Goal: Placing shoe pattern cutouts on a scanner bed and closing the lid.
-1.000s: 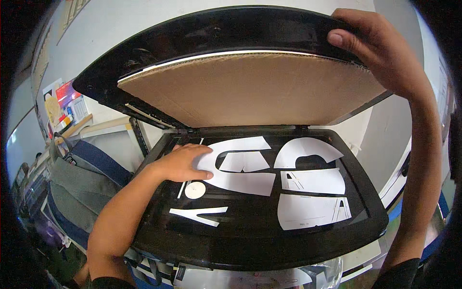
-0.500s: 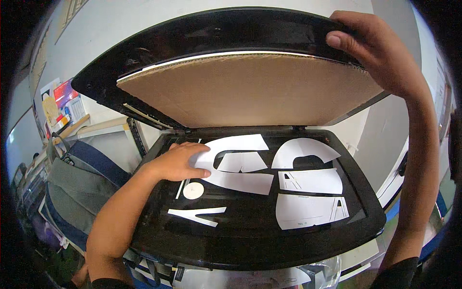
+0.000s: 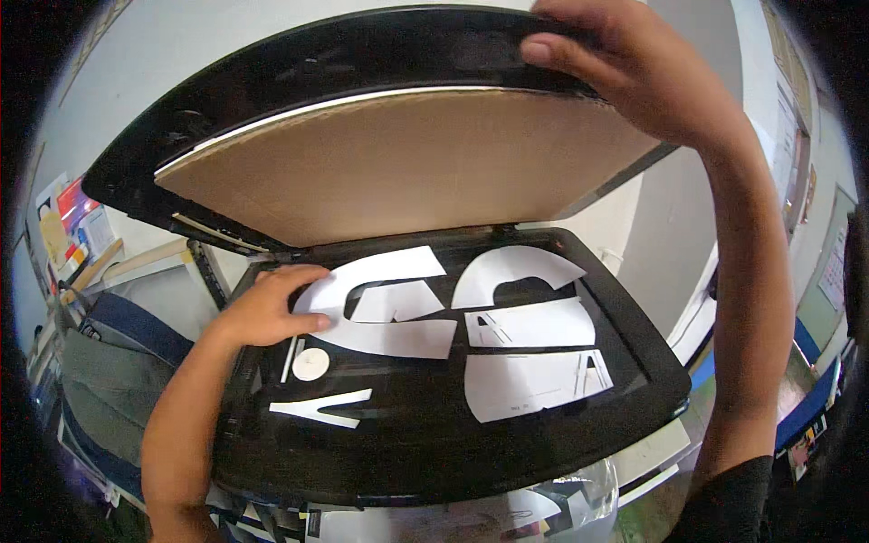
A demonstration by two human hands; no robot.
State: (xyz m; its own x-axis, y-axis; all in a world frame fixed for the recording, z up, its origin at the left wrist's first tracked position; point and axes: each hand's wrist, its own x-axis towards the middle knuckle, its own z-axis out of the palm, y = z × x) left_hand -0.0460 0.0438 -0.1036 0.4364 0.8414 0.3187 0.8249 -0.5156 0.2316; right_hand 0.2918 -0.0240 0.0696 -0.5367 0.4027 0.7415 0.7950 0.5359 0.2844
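right hand: grips raised lid | left hand: fingers flat, pressing curved cutout | cutout long axis: left-right on glass

Your right hand is on the front edge of the raised lid, which hangs tilted above the glass of the scanner. Your left hand lies on the left end of the curved cutout at the glass's rear left. Just in front of that hand sits the disc, with a thin strip touching its left side. In front of the disc lies the V piece. To the right, three cutouts run front to back: the arch at the rear, the middle piece before it, and the front piece nearest you. Bags stand to the scanner's left.
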